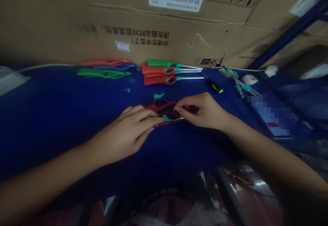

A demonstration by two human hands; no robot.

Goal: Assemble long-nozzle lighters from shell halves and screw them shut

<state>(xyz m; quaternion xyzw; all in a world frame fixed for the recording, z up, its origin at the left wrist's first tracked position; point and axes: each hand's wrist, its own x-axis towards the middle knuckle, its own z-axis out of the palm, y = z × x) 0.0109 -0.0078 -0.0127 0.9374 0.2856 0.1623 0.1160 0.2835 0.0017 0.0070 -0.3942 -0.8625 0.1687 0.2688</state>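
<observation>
My left hand [133, 125] is closed on a dark red lighter casing half [164, 123], pressing it near the blue tabletop. A turquoise trigger [168, 117] sits in this casing, and a short silver piece shows at its front end. My right hand [205, 111] is pinched at that front end; what its fingertips hold is hidden. Just behind lies a second red casing half [161, 105], its near end partly covered by my left fingers. A loose turquoise trigger [158, 96] rests beyond it.
Assembled lighters [160, 79] with metal tubes lie at the back, beside casings [102, 73] on the left. A screwdriver [214, 85], metal tubes with turquoise collars [246, 87] and a phone [273, 116] are to the right. Small screws [127, 90] lie left. A cardboard box [77, 24] stands behind.
</observation>
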